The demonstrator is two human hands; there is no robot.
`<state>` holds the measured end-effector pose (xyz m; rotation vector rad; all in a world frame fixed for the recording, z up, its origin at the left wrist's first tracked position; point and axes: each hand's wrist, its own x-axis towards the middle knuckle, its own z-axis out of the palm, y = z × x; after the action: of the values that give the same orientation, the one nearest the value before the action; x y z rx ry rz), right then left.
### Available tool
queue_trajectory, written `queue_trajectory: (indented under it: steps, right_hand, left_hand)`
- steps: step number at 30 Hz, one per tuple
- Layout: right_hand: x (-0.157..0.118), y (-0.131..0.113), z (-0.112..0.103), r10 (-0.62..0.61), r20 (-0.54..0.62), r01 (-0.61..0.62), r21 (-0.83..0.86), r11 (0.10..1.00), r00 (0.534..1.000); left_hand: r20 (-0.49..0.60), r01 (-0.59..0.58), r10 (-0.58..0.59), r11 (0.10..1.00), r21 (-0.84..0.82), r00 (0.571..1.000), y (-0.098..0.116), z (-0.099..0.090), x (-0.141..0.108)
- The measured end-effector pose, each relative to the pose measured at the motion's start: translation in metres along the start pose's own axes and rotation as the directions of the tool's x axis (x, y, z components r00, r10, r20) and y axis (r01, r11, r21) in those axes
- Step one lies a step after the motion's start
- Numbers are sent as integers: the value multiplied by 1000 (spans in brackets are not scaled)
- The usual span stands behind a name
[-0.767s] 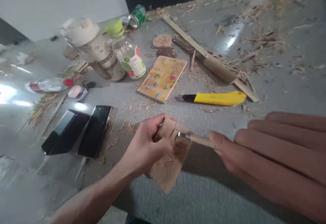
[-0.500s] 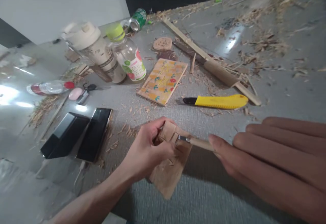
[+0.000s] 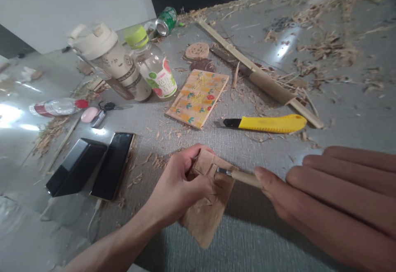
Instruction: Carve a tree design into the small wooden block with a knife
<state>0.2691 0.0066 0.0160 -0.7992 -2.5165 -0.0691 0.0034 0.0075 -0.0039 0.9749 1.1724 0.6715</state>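
The left hand [image 3: 182, 183] is clamped round the upper part of a small wooden piece [image 3: 206, 224], which sits tilted at the near middle of the table [image 3: 349, 125], its lower corner pointing toward the person. The right hand [image 3: 318, 195] grips a slim carving tool [image 3: 246, 178] by its wooden handle, thumb along it and the other fingers stretched out; the metal tip lies at the notched face of the wood, beside the left thumb (whether it bites in, I cannot tell). Left of the hands, a phone [image 3: 113, 166] and a dark glossy device [image 3: 76, 166] lie side by side with cables at their near ends. Beyond the wood rests a yellow cutter [image 3: 274, 123], and left of it a painted board [image 3: 198, 98]. Farther back stand a green-capped bottle [image 3: 161, 78] and a cream tumbler [image 3: 120, 67], close together, and behind them a green can [image 3: 166, 21] lies tipped over.
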Motion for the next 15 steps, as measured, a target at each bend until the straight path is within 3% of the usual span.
queue_trajectory:
  steps: [15]
  right_hand:
    - [-3,-22,9,152,-26,-153,-44,987,988]
  left_hand:
    - [-108,-19,26,997,70,994,-13,7,-5]
